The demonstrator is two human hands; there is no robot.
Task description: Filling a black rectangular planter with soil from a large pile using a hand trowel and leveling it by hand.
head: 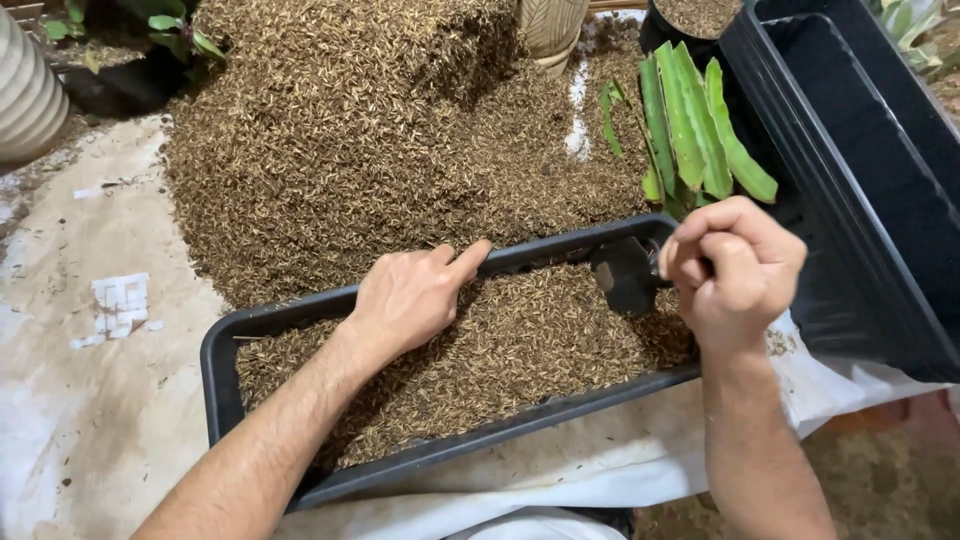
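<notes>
Step in hand, as judged: filling and levelling husk in the long black rectangular plastic planter tray. The left hand lies palm down on the brown husk filling, fingers loosely spread, thumb touching the far rim, gripping nothing. The right hand, at 3 o'clock of the tray, is clenched around the handle of a small black hand trowel, whose blade dips into the filling at the tray's right end. The next move would call for a steady scoop without spilling over the rim.

Count: one filled tray; one trowel; one large loose heap of brown husk at 12 o'clock; one empty black plastic trough at 2 o'clock; one green flat-leaved plant beside it. All rests on a pale ground sheet.
</notes>
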